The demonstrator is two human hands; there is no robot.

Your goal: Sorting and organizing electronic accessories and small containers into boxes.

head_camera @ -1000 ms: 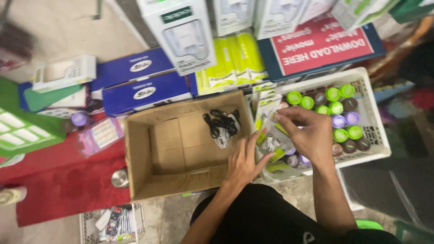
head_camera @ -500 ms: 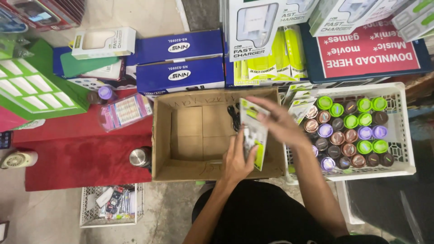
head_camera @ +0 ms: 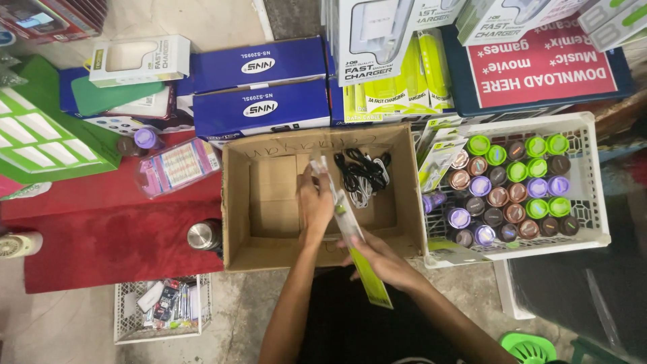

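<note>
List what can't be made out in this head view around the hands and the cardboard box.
- Packet contents: seen edge-on, face turned away.
- Left hand fingertips: hidden behind the packet.
- Right hand palm: faces down, grip unseen.
- Cables in the cardboard box: tangled, count unclear.
- White crate floor: covered by capped jars.

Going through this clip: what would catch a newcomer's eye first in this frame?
Probably the open cardboard box at centre, with a tangle of black and white cables inside. Over it, the left hand and right hand hold a thin yellow-green packet edge-on. To the right, a white crate is packed with green, purple and brown-capped jars.
</note>
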